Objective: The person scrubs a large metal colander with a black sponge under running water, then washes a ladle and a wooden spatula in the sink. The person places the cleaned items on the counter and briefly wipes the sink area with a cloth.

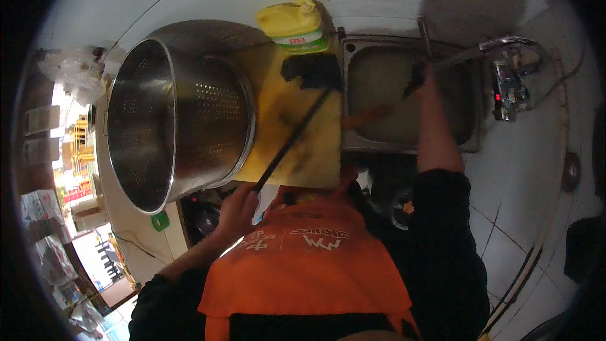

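My left hand (239, 209) is closed around one end of a long, thin black rod (293, 139). The rod slants over a yellow board (303, 166), and its far end reaches a crumpled black cloth (312, 71). Over the stainless steel sink (347, 99) is my right hand (426, 78), dark and blurred beside the faucet spout (457, 59). Whether it grips the spout or something dark is unclear. Cloudy water seems to fill the basin, with a blurred orange-brown strip (369, 116) at its left side.
A large perforated steel drum (208, 123) lies on its side to the left. Behind the board stands a yellow detergent jug (296, 23). The faucet base (506, 90) with a red display is right of the sink. A green tape roll (160, 221) lies below the drum.
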Available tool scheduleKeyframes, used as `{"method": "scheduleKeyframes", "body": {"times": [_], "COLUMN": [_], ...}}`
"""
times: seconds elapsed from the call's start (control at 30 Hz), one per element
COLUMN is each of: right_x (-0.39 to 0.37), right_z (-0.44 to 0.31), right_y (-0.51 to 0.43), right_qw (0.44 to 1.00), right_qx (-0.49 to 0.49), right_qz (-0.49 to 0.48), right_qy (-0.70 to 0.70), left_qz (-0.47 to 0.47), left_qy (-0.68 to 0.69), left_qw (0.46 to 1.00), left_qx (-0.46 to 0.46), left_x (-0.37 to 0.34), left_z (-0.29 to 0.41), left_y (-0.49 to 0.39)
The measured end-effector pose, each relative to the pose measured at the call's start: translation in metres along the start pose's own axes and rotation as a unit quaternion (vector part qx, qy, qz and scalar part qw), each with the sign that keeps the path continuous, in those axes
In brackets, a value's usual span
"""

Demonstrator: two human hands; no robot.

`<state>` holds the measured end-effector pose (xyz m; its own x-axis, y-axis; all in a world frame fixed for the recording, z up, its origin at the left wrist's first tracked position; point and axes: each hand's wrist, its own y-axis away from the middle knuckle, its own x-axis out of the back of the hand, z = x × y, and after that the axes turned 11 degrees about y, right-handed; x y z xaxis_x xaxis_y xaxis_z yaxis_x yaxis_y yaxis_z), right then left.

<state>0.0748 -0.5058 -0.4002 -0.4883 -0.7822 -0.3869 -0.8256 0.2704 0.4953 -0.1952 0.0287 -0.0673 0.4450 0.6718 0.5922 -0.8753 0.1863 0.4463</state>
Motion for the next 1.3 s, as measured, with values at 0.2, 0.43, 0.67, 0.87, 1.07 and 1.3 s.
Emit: {"method": "scheduleKeyframes", "body": {"times": [0.2,0.43,0.67,0.87,1.07,1.3], "right_x": [0.004,0.045,0.036,0.007,0.014,-0.011], "right_z": [0.0,0.011,0.018,0.006,0.053,0.111], "right_y": [0.013,0.034,0.043,0.028,0.071,0.122], "right_qw": [0.99,0.996,0.994,0.979,0.993,0.985], "right_qx": [0.003,-0.001,-0.039,-0.086,-0.064,-0.122], "right_qz": [0.02,0.044,-0.002,0.036,0.09,0.065], "right_qy": [-0.143,-0.083,-0.1,-0.181,0.03,-0.106], "left_qz": [0.107,0.071,0.156,0.187,0.348,0.072], "left_qy": [0.083,0.703,0.662,-0.335,0.02,-0.387], "left_qw": [0.991,0.7,0.725,0.92,0.935,0.811], "left_qx": [-0.005,0.104,0.112,0.078,-0.067,-0.432], "left_x": [-0.054,-0.093,-0.067,-0.015,-0.104,-0.227], "left_z": [-0.075,-0.062,-0.11,-0.046,0.011,0.042], "left_y": [-0.037,-0.243,-0.396,-0.425,-0.354,-0.422]}}
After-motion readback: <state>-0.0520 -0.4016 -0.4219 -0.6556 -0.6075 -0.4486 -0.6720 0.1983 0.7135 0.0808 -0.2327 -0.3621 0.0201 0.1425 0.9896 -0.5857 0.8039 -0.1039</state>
